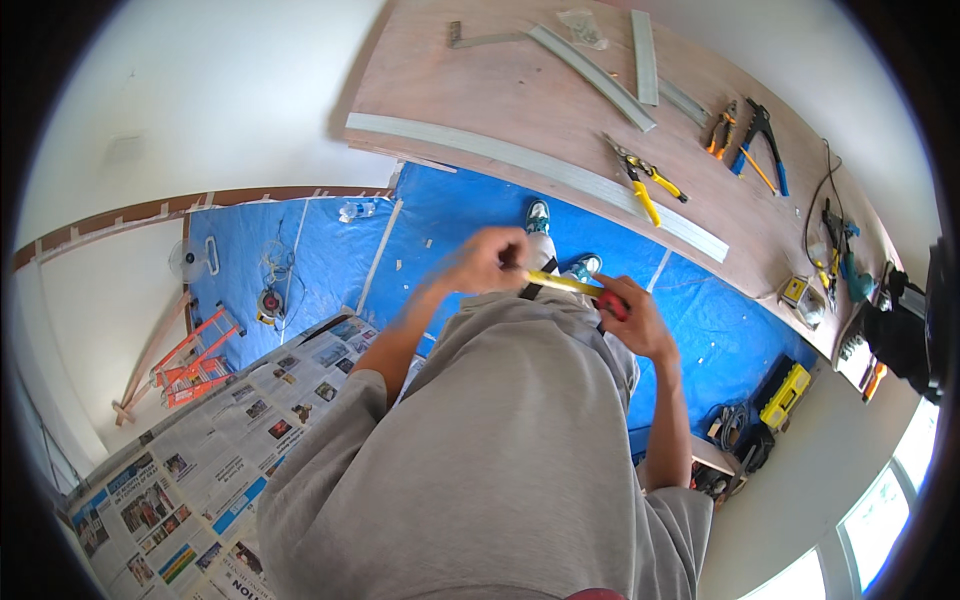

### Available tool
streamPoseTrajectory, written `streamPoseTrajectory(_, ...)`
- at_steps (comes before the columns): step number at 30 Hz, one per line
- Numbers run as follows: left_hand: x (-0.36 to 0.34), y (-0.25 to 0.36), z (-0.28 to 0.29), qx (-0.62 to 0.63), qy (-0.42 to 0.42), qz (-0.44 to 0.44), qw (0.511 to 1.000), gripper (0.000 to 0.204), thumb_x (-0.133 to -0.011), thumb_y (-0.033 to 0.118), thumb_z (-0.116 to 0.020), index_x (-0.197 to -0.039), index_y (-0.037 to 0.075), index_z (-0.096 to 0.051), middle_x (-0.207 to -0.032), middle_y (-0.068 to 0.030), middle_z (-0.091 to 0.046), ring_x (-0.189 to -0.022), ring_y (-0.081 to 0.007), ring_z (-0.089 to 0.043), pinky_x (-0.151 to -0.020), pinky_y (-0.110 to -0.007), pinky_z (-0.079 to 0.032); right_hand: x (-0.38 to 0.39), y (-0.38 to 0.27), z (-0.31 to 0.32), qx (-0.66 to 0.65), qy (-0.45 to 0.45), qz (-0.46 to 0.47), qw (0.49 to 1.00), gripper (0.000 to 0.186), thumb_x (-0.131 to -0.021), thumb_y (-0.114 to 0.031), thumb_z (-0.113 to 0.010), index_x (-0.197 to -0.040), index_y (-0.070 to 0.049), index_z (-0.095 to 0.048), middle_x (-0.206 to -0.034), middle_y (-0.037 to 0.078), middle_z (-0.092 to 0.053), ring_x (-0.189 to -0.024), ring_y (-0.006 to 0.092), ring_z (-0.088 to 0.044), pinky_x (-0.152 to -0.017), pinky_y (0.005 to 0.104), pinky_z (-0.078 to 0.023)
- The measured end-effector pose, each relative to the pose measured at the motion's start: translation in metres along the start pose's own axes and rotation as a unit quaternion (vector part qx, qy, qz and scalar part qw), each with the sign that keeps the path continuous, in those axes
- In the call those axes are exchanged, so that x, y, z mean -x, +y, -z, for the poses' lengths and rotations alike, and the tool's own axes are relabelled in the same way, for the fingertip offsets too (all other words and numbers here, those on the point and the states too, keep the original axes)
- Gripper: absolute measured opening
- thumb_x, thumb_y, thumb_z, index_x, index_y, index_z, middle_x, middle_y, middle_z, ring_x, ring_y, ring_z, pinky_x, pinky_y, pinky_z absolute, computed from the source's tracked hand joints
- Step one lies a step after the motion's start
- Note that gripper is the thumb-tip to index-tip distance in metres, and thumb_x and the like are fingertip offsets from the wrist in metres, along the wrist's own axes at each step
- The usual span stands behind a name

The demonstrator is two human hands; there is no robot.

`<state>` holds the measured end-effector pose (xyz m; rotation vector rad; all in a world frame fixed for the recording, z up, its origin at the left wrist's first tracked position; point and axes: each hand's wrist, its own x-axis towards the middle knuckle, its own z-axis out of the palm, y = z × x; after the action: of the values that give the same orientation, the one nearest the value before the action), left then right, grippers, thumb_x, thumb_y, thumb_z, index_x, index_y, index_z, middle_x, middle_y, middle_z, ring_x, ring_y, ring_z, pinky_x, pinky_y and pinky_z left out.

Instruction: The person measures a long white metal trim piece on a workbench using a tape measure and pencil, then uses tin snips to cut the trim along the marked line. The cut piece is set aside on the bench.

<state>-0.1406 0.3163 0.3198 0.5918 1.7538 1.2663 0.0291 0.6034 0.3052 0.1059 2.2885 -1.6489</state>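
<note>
From where I sit, I see both hands up in the air, in front of the grey shirt (500, 420). The right hand (645, 322) has its fingers wrapped round a red case (613, 305). The left hand (490, 262) is curled in, and it looks like its fingers pinch the end of the yellow tape (565, 284); it is a bit blurry, so I can't see just how tight. The tape runs between the two hands, well apart from the surface (480, 85). I think one hand holds each end so the tape stays straight and doesn't snap back.

The surface is brown wood, flat and a bit dusty. A long, thin metal strip (500, 153) lies along its near edge, maybe there so it is easy to reach. It looks smooth and dull grey. Snips (643, 197) with yellow grips rest partly on it, their handles spread. Pliers (722, 132) and a thin orange pencil (758, 172) lie farther right.

A shiny, wrinkly blue sheet (480, 205) covers the floor, and flat paper (230, 450) lies at the lower left. My guess is both guard against mess.
</note>
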Motion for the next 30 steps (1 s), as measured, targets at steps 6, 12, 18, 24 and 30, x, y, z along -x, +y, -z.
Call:
streamPoseTrajectory(6,0.044,-0.004,0.139,0.135,0.17,-0.052,0.975,0.023,-0.086,0.004,-0.072,-0.092,0.011,-0.051,-0.086,0.0046,-0.05,-0.079,-0.0054,-0.048,-0.07,-0.024,-0.042,0.026,0.056,0.024,0.102,0.1,-0.143,0.98,0.031,-0.087,-0.015,-0.076,-0.114,0.0,-0.073,-0.096,0.018,-0.07,-0.086,0.0315,-0.068,-0.082,0.0406,-0.053)
streamPoseTrajectory(12,0.047,-0.064,0.197,0.028,0.268,-0.016,0.963,0.011,-0.095,0.008,-0.067,-0.103,0.006,-0.06,-0.087,0.0024,-0.052,-0.081,-0.0101,-0.051,-0.072,-0.027,-0.045,-0.023,0.083,-0.018,0.114,0.152,-0.047,0.981,0.018,-0.095,-0.012,-0.068,-0.106,0.0,-0.076,-0.092,0.018,-0.076,-0.077,0.0245,-0.07,-0.07,0.0384,-0.054)
streamPoseTrajectory(18,0.015,-0.175,0.283,0.236,0.348,-0.022,0.907,0.043,-0.099,0.011,-0.069,-0.138,0.0,-0.056,-0.129,-0.0105,-0.063,-0.11,-0.019,-0.065,-0.091,-0.03,-0.055,-0.14,0.029,-0.072,0.223,0.14,-0.215,0.94,0.029,-0.092,-0.032,-0.062,-0.106,-0.012,-0.078,-0.109,0.017,-0.074,-0.103,0.0398,-0.068,-0.093,0.0503,-0.054)
streamPoseTrajectory(24,-0.042,-0.271,0.348,0.208,0.326,0.167,0.907,0.039,-0.104,0.048,-0.053,-0.096,0.012,-0.065,-0.087,-0.0047,-0.059,-0.075,-0.015,-0.05,-0.064,-0.033,-0.035,-0.23,-0.063,-0.112,0.182,0.165,-0.236,0.94,0.026,-0.09,-0.035,-0.064,-0.095,-0.012,-0.075,-0.096,0.016,-0.072,-0.095,0.0376,-0.069,-0.083,0.0504,-0.054)
streamPoseTrajectory(30,-0.064,-0.26,0.395,0.141,0.319,0.061,0.935,0.047,-0.103,0.042,-0.06,-0.14,0.014,-0.059,-0.138,-0.0111,-0.054,-0.129,-0.0171,-0.042,-0.104,-0.043,-0.026,-0.267,-0.081,-0.142,0.172,0.144,-0.23,0.947,0.027,-0.087,-0.033,-0.065,-0.1,-0.01,-0.074,-0.097,0.016,-0.071,-0.095,0.0368,-0.069,-0.084,0.0498,-0.054)
